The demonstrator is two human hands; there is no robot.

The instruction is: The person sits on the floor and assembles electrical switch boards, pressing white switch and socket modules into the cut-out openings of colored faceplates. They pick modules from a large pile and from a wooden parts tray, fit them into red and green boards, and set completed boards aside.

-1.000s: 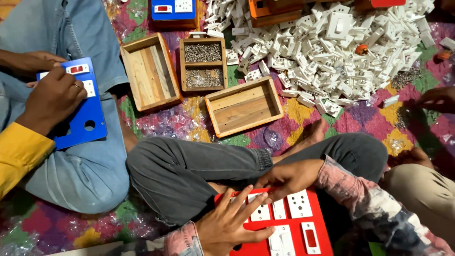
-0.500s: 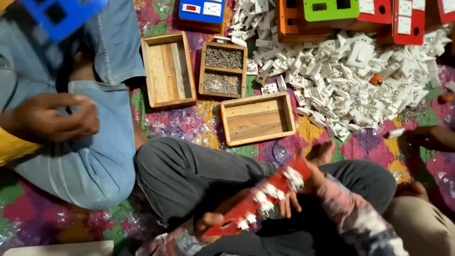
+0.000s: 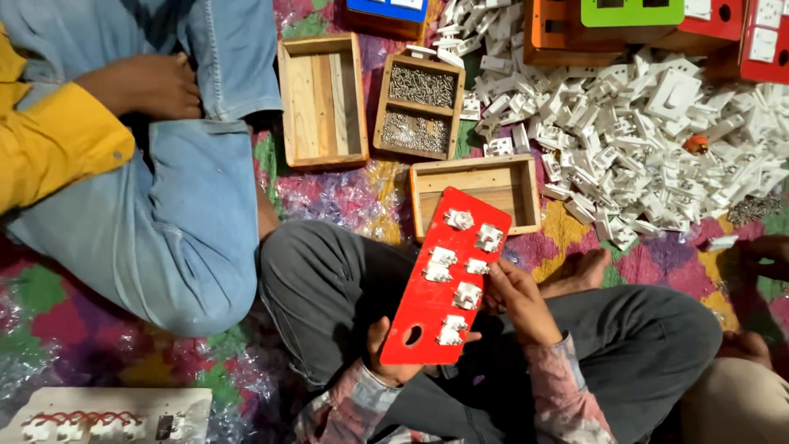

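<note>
Currently:
Panel: red switch plate (image 3: 444,284) is held over the lap, back upward, long axis tilted away-right.
Left hand (image 3: 386,358): closed under near end.
Right hand (image 3: 518,300): fingers placed on right edge, nearer the white fittings (image 3: 467,294).

A red panel (image 3: 436,288) carries white switch backs (image 3: 460,294) above a multicoloured floral mat (image 3: 337,193).

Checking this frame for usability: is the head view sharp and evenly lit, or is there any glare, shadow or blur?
Head view: largely sharp; the red panel and the white parts pile read clearly. Lighting is warm and fairly even, darker at the lower right corner. Soft glints show on the plastic sheet over the floor mat. The left hand is mostly hidden behind the panel; the right hand is crisp.
</note>
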